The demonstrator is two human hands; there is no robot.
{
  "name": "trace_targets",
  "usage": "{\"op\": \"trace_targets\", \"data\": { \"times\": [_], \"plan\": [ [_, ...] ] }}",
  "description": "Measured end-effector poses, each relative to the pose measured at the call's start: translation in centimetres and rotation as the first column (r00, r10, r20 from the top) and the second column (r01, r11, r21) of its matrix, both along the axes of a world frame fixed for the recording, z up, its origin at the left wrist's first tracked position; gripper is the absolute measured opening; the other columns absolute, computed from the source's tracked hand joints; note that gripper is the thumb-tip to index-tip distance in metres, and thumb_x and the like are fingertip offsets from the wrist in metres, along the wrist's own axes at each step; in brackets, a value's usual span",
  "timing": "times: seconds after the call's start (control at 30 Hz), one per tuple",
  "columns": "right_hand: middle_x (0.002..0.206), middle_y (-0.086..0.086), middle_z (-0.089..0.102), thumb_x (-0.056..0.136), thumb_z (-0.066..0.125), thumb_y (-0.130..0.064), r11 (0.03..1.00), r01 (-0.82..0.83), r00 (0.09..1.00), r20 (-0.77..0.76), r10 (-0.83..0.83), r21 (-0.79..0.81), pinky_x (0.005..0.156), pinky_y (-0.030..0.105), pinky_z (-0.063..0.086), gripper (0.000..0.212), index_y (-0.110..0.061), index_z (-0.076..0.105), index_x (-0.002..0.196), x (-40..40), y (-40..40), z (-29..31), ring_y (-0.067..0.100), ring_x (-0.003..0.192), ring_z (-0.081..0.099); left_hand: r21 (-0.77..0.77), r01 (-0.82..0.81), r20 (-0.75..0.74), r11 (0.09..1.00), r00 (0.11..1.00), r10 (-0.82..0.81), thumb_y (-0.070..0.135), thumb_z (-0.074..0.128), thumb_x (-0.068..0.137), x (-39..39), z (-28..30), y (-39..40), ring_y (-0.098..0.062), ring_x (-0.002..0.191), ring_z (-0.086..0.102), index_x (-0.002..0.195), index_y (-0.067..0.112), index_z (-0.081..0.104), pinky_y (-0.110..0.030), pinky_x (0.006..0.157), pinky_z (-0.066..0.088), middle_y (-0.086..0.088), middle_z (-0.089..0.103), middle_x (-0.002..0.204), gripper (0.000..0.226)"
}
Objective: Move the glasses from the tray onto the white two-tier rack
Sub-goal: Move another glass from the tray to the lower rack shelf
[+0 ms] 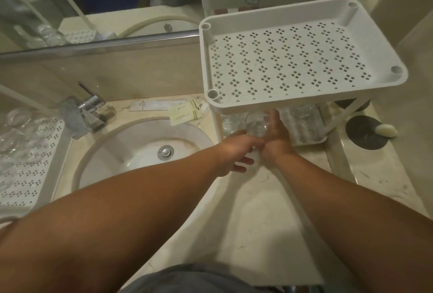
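Two bare hands are meeting at the front of the white two-tier rack (302,58), just under the lip of its upper shelf. The right hand (276,133) is curling its grip round the far side of a clear, round glass (255,125), the fingers wrapping the smooth wall. The left hand (234,154) is reaching in from the near side with its fingers loosely spread; whether its grip is actually closing on the glass I cannot tell, since the glass and the other hand are hiding the fingertips.

That glass is hovering at the edge of the lower tier, where a second small glass (229,124) is standing upright just to its left and a third one (302,111) is showing dimly farther back. The rack's upper shelf is a rectangular plastic tray with rounded corners, pierced all over with little diamond clusters of square holes.

At the far left a matching perforated tray (30,175) is sitting on the pale marble worktop (257,210), several transparent glasses (16,133) crowding its far end. Between tray and rack a round white basin (145,147) is lying sunk in the stone, a chrome tap (90,107) standing behind it.
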State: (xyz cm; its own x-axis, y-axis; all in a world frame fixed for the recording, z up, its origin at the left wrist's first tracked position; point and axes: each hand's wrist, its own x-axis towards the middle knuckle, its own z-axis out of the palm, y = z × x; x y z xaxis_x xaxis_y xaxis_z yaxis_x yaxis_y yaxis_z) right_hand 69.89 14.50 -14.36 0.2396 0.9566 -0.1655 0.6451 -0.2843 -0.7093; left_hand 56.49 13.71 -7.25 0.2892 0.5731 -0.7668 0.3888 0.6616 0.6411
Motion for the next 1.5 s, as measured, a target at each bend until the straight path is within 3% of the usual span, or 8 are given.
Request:
{"op": "trace_targets", "data": {
  "times": [0.1, 0.2, 0.37, 0.63, 0.83, 0.93, 1.23, 1.5],
  "plan": [
    [0.129, 0.001, 0.053, 0.087, 0.064, -0.038, 0.998, 0.054, 0.998, 0.011, -0.054, -0.020, 0.067, 0.025, 0.044, 0.040, -0.024, 0.053, 0.123, -0.1, -0.1, 0.0, 0.021, 0.104, 0.054, 0.000, 0.005, -0.006, 1.000, 1.000, -0.005, 0.034, 0.073, 0.080, 0.0, -0.4, 0.3, -0.025, 0.095, 0.065, 0.154, 0.032, 0.028, -0.038, 0.076, 0.053, -0.004, 0.060, 0.116, 0.087],
    [0.132, 0.002, 0.048, 0.077, 0.080, -0.015, 0.997, 0.071, 0.990, -0.121, -0.073, -0.022, 0.066, 0.015, 0.039, 0.076, -0.022, 0.035, 0.138, -0.3, -0.3, -0.3, 0.017, 0.108, 0.050, 0.001, -0.001, -0.010, 1.000, 1.000, 0.001, 0.035, 0.074, 0.082, 0.0, -0.6, 0.6, -0.024, 0.095, 0.066, 0.152, 0.032, 0.031, -0.037, 0.075, 0.052, -0.003, 0.061, 0.115, 0.083],
    [0.136, 0.008, 0.047, 0.071, 0.086, -0.020, 0.990, 0.137, 0.985, -0.105, -0.136, 0.009, 0.067, 0.016, 0.039, 0.079, -0.019, 0.038, 0.134, -0.5, 0.4, -0.2, 0.019, 0.108, 0.051, 0.013, -0.014, -0.009, 1.000, 1.000, 0.014, 0.036, 0.073, 0.080, -0.1, -0.7, 0.9, -0.024, 0.095, 0.066, 0.141, 0.031, 0.042, -0.037, 0.076, 0.053, -0.002, 0.063, 0.113, 0.069],
    [0.125, 0.013, 0.057, 0.068, 0.087, -0.031, 0.985, 0.171, 0.985, 0.002, -0.171, -0.006, 0.090, 0.040, 0.054, 0.078, -0.012, 0.042, 0.130, -1.2, 2.2, -0.6, 0.029, 0.113, 0.060, 0.079, 0.037, -0.078, 0.996, 0.996, -0.031, 0.033, 0.063, 0.082, -0.7, -0.9, 0.6, -0.023, 0.102, 0.062, 0.097, 0.035, 0.056, -0.036, 0.079, 0.054, 0.005, 0.062, 0.107, 0.017],
    [0.118, 0.012, 0.062, 0.073, 0.083, -0.044, 0.988, 0.155, 0.987, 0.047, -0.154, -0.020, 0.089, 0.035, 0.055, 0.067, -0.006, 0.058, 0.123, -1.2, 3.1, -0.9, 0.028, 0.105, 0.064, 0.217, 0.310, -0.293, 0.926, 0.925, -0.241, 0.027, 0.061, 0.087, -1.6, -1.8, -0.2, -0.016, 0.116, 0.057, 0.148, 0.023, 0.042, -0.023, 0.088, 0.045, -0.001, 0.049, 0.147, 0.064],
    [0.120, 0.014, 0.060, 0.073, 0.084, -0.039, 0.986, 0.165, 0.983, 0.078, -0.164, -0.003, 0.088, 0.033, 0.055, 0.067, -0.003, 0.057, 0.122, -1.2, 3.3, -0.9, 0.028, 0.105, 0.062, 0.240, 0.426, -0.368, 0.872, 0.871, -0.325, 0.026, 0.060, 0.086, -1.9, -2.0, -0.5, -0.021, 0.135, 0.047, 0.151, 0.025, 0.040, -0.022, 0.094, 0.040, -0.001, 0.042, 0.155, 0.068],
    [0.130, 0.017, 0.054, 0.072, 0.084, -0.048, 0.986, 0.158, 0.982, 0.110, -0.151, -0.053, 0.090, 0.031, 0.049, 0.087, 0.000, 0.047, 0.135, -1.3, 3.1, -0.6, 0.031, 0.118, 0.056, 0.274, 0.520, -0.418, 0.809, 0.822, -0.387, 0.030, 0.061, 0.086, -2.9, -2.3, -0.8, -0.022, 0.140, 0.041, 0.153, 0.028, 0.036, -0.021, 0.095, 0.036, -0.002, 0.039, 0.157, 0.071],
    [0.137, 0.010, 0.045, 0.070, 0.088, -0.029, 0.956, 0.283, 0.956, -0.100, -0.274, 0.081, 0.092, 0.032, 0.047, 0.091, -0.022, 0.032, 0.141, -1.4, 0.1, 0.1, 0.028, 0.121, 0.051, 0.409, 0.596, -0.471, 0.691, 0.786, -0.399, 0.024, 0.059, 0.089, -5.2, -1.7, -2.5, -0.019, 0.144, 0.037, 0.152, 0.020, 0.039, -0.023, 0.109, 0.028, 0.000, 0.039, 0.158, 0.066]
  ]
}}
